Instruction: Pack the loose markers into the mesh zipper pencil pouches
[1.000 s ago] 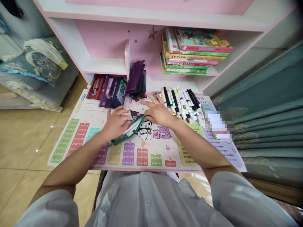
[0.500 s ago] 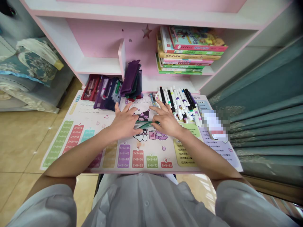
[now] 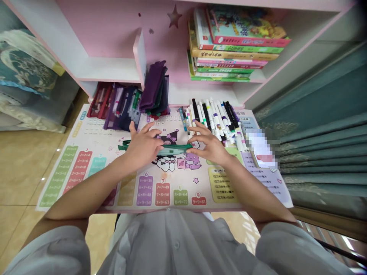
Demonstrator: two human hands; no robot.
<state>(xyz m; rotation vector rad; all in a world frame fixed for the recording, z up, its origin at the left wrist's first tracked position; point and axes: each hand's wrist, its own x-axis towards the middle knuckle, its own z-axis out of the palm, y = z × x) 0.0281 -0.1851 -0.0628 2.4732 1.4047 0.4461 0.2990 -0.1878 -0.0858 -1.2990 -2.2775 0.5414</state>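
Note:
A flat green zip pencil pouch (image 3: 174,150) with a pale see-through side lies across the middle of the desk mat, its strap end sticking out to the left. My left hand (image 3: 143,147) grips the pouch's middle between thumb and fingers, other fingers spread above. With thumb and index finger, my right hand (image 3: 210,147) pinches the right end. Just beyond the right hand lies a pile of markers (image 3: 213,118), mostly white and black. A small blue packet (image 3: 182,119) is at the pile's left edge.
Filled pencil pouches in red (image 3: 100,100), purple (image 3: 114,105) and navy (image 3: 130,110) stand at the back left. Folded purple and dark pouches (image 3: 153,86) lean against the shelf divider (image 3: 139,57). Stacked books (image 3: 229,57) fill the right shelf. A phone (image 3: 260,147) lies at right.
The green pouch has come out flat between my hands, extending left under my left hand. My hands have moved slightly apart, and the view has shifted closer to the shelf.

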